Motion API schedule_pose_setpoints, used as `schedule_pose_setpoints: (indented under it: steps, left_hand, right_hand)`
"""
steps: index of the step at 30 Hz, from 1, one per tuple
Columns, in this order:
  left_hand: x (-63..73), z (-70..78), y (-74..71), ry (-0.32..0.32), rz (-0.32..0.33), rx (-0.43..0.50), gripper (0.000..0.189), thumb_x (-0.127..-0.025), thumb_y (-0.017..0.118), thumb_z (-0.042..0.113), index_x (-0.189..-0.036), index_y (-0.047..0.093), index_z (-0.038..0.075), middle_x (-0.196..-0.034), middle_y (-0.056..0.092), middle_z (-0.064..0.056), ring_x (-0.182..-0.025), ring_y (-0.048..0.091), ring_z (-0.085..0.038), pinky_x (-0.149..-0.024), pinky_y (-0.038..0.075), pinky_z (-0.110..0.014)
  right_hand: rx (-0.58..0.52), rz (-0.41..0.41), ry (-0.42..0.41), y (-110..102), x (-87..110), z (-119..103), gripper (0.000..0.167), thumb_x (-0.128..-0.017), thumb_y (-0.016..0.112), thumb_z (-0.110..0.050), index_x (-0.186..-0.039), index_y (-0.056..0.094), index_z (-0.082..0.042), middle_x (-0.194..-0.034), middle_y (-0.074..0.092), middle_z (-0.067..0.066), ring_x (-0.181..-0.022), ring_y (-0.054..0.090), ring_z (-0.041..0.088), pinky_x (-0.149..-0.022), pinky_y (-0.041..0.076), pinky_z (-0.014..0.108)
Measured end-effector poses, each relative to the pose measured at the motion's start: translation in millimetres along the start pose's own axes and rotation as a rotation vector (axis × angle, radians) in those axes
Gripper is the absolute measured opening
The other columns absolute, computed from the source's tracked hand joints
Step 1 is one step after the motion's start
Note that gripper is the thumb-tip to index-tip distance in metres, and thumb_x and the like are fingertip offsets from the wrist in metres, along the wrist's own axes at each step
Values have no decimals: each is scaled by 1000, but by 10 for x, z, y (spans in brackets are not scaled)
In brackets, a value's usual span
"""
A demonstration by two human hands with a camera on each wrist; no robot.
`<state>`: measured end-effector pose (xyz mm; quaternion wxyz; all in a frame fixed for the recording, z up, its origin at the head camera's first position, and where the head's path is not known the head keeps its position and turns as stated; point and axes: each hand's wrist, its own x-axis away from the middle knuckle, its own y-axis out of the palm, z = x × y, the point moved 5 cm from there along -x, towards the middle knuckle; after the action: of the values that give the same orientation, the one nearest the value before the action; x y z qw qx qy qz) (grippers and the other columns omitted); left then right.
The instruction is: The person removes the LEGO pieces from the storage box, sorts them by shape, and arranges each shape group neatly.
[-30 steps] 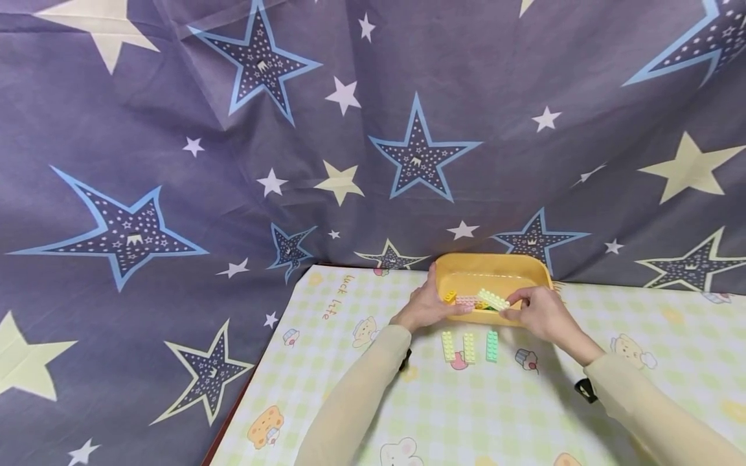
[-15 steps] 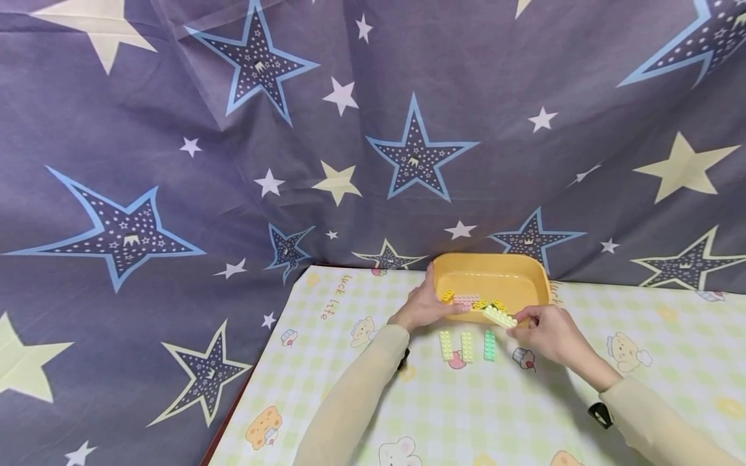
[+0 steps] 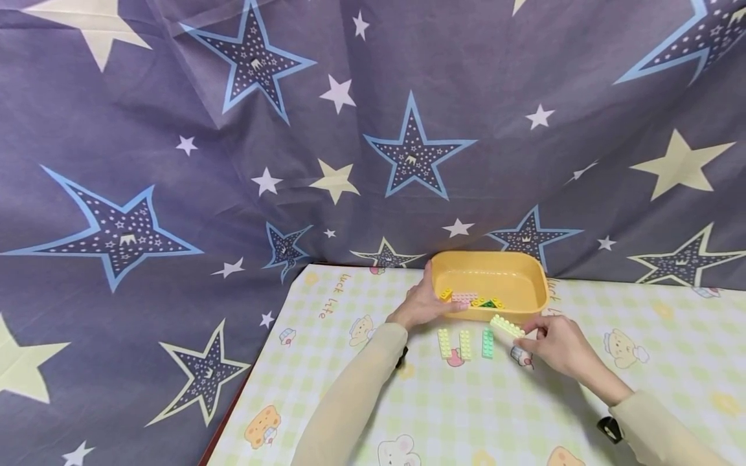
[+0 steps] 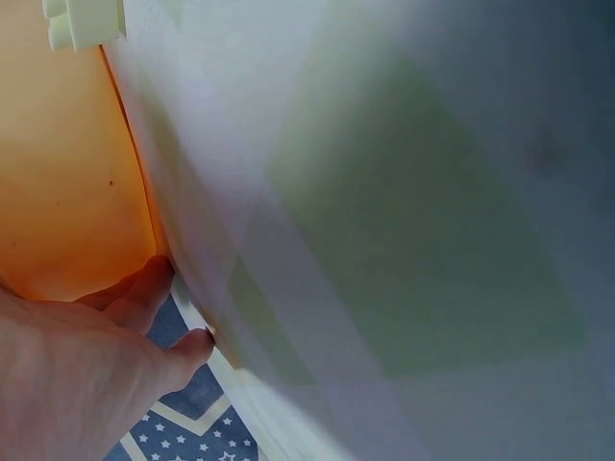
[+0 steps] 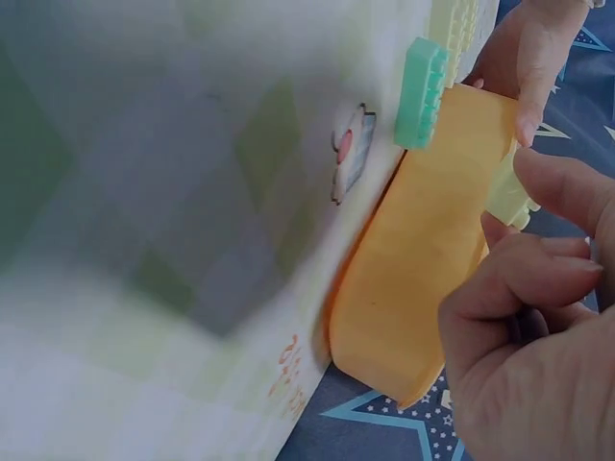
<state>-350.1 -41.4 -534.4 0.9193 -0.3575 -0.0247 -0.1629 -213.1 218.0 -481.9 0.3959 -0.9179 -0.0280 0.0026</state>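
My right hand pinches one end of a pale yellow-green toy building brick between thumb and fingertips, in front of the bin's right front corner. In the right wrist view the same brick shows only partly past the fingertips. My left hand grips the left front corner of the yellow plastic bin, its thumb across the front rim. Inside the bin, near the front wall, lie a pink brick, yellow bricks and a green piece. Part of this pile is hidden behind the wall.
On the checked tablecloth before the bin lie two pale yellow-green bricks and a mint-green brick, side by side in a row. A star-patterned cloth hangs right behind the bin.
My right hand has lifted the pale brick from over the bin's inside, across the front rim, toward the right and nearer me. The left hand keeps its grip on the bin.
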Motion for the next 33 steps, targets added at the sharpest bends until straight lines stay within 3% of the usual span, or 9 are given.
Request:
schedule_pose_setpoints:
  steps: [22, 33]
  left_hand:
    - [-4, 7, -3, -11, 4, 33, 144, -77, 92, 68, -177, -6, 32, -180, 34, -11, -163, 39, -41, -133, 35, -60]
    - [-2, 10, -1, -9, -2, 43, 143, -78, 92, 66, -177, -6, 31, -181, 33, -10, -163, 38, -41, -133, 34, -60]
  right_hand:
    - [9, -50, 112, 165, 25, 282, 20, -87, 88, -20, -97, 80, -4, -76, 65, 2, -70, 55, 18, -61, 40, 27]
    - [100, -52, 145, 275, 3, 255, 22, -87, 89, -22, -86, 74, -5, -78, 66, 4, -69, 56, 18, -63, 41, 31]
